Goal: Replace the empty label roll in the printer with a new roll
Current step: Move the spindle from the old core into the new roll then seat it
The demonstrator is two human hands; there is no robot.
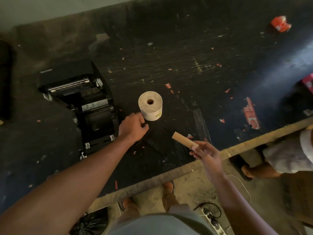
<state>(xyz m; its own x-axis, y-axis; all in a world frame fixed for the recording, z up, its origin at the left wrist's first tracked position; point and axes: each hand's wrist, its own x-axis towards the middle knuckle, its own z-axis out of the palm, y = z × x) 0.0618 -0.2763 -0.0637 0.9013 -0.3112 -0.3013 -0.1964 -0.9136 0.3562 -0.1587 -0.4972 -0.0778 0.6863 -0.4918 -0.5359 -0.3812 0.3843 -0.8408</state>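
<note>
A black label printer point(79, 106) lies with its lid open on the dark worktable point(194, 68), left of centre. A full white label roll point(150, 106) stands on end just right of the printer. My right hand point(205, 153) holds a bare brown cardboard core point(183, 140) near the table's front edge, its free end pointing up-left. My left hand point(133, 127) hovers between the printer and the full roll, fingers curled at a black spindle piece point(152, 139) lying on the table; whether it grips the piece is unclear.
Red paper scraps point(250, 114) and a crumpled red wrapper point(280, 24) litter the table. Another person point(288, 155) stands at the right edge. A power strip point(211, 217) and cables lie on the floor by my feet. A black object point(5, 78) stands at far left.
</note>
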